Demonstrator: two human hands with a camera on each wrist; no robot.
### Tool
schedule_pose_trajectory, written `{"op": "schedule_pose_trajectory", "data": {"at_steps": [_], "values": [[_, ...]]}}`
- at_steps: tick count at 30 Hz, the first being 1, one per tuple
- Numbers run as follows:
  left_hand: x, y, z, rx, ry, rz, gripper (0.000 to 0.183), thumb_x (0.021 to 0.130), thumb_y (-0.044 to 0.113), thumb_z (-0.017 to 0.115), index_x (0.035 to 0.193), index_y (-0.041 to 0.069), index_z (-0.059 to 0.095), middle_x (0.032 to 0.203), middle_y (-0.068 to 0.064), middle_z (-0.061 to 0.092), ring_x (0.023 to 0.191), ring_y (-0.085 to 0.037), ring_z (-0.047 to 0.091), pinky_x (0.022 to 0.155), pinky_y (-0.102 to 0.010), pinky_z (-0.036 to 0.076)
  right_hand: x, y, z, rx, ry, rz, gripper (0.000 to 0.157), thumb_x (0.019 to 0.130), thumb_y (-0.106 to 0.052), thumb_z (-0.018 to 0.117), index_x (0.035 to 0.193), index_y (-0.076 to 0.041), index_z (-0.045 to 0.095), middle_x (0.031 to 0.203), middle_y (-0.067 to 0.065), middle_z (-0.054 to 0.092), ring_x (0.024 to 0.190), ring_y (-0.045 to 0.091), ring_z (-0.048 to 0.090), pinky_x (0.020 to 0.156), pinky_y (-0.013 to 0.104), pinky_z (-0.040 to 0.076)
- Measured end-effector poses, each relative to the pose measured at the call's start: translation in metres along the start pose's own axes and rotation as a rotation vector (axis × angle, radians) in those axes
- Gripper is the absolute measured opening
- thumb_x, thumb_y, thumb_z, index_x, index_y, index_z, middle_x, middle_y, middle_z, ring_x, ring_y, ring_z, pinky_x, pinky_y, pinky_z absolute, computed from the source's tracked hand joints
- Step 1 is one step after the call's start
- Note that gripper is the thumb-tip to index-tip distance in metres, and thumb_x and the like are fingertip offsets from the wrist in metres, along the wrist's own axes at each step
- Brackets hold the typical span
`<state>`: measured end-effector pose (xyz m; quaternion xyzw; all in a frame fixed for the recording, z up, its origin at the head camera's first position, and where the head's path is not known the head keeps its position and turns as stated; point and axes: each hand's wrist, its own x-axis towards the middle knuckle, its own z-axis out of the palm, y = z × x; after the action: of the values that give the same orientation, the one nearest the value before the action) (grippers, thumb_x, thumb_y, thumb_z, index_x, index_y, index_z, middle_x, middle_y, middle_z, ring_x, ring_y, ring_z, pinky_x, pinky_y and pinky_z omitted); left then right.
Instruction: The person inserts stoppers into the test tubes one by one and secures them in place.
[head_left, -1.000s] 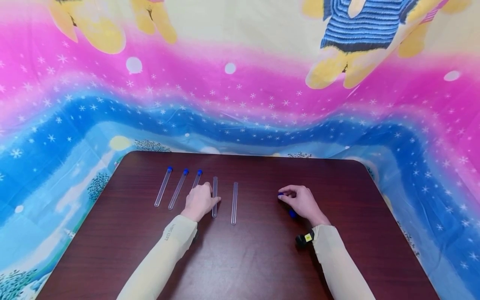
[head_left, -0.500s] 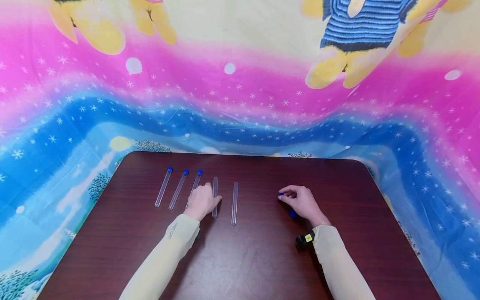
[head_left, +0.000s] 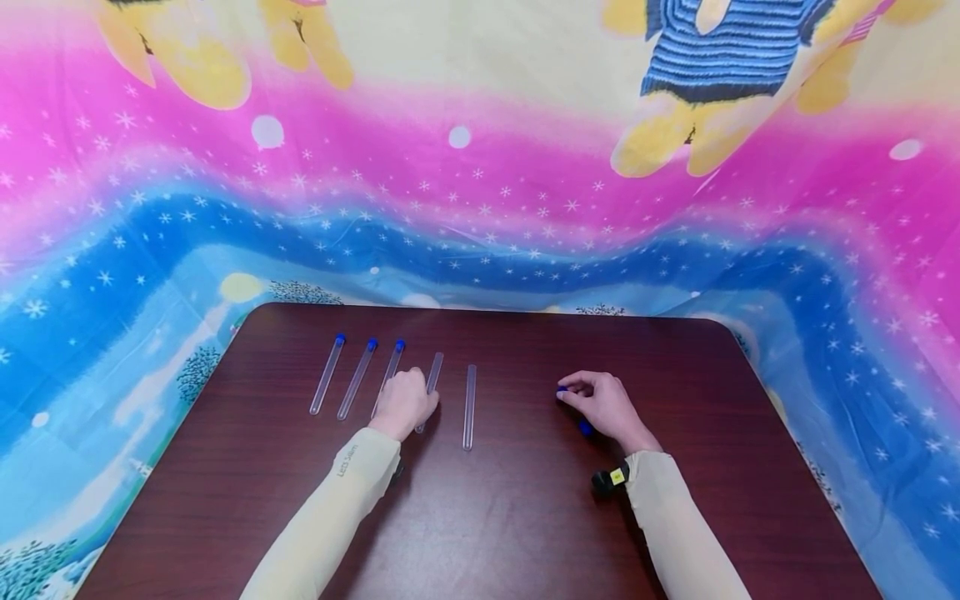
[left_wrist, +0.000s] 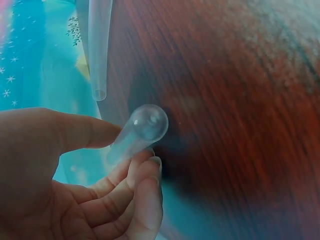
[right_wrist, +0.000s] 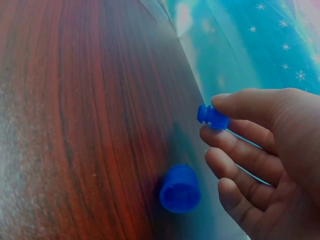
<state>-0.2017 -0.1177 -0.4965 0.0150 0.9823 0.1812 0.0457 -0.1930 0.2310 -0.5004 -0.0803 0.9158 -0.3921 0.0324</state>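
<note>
My left hand (head_left: 405,402) pinches a clear, uncapped test tube (left_wrist: 145,127) between thumb and fingers. In the left wrist view its rounded end faces the camera. To the right of that hand lies another uncapped test tube (head_left: 469,408). My right hand (head_left: 606,406) holds a small blue stopper (right_wrist: 218,121) between thumb and index finger, its ribbed plug pointing out of the grip. A second blue stopper (right_wrist: 180,191) lies on the table beneath that hand, its hollow end toward the camera.
Left of the left hand are several blue-capped items: one capped test tube (head_left: 327,375), another capped tube (head_left: 357,379), and a third capped tube (head_left: 396,358) partly behind the hand. The dark wooden table (head_left: 510,517) ends at a patterned cloth (head_left: 480,225).
The left thumb has closed in on the uncapped tube beside it. That tube now slants, its lower end shifted left toward the hand. The right hand and its stopper have stayed put.
</note>
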Motion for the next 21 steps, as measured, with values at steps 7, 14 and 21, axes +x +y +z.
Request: {"op": "schedule_pose_trajectory", "data": {"at_steps": [7,14,21], "values": [[-0.001,0.001,-0.004,-0.023,0.010,-0.003,0.036,0.096,0.028,0.066,0.107,-0.005,0.060,0.069,-0.010,0.059,0.069,-0.030,0.066,0.063,-0.044,0.055,-0.001,0.000,0.000,0.002,-0.001,0.004,0.023,0.094,-0.022,0.076,0.116,-0.013,0.076,0.101,0.000,0.072,0.084,0.016,0.066,0.078,0.040,0.054],[-0.001,0.001,-0.009,-0.056,0.059,-0.028,0.038,0.096,0.026,0.066,0.115,-0.005,0.054,0.077,-0.015,0.061,0.072,-0.033,0.066,0.064,-0.048,0.056,0.000,0.000,0.000,0.016,0.005,-0.001,0.023,0.094,-0.021,0.076,0.115,-0.012,0.076,0.099,0.000,0.072,0.083,0.016,0.066,0.076,0.039,0.053],[-0.002,0.001,-0.015,-0.123,0.116,-0.007,0.041,0.096,0.018,0.066,0.124,-0.002,0.045,0.077,-0.015,0.062,0.064,-0.033,0.065,0.057,-0.047,0.054,0.002,-0.001,-0.002,0.008,0.022,-0.008,0.022,0.095,-0.021,0.076,0.115,-0.012,0.076,0.098,-0.002,0.072,0.083,0.016,0.065,0.077,0.040,0.052]]}}
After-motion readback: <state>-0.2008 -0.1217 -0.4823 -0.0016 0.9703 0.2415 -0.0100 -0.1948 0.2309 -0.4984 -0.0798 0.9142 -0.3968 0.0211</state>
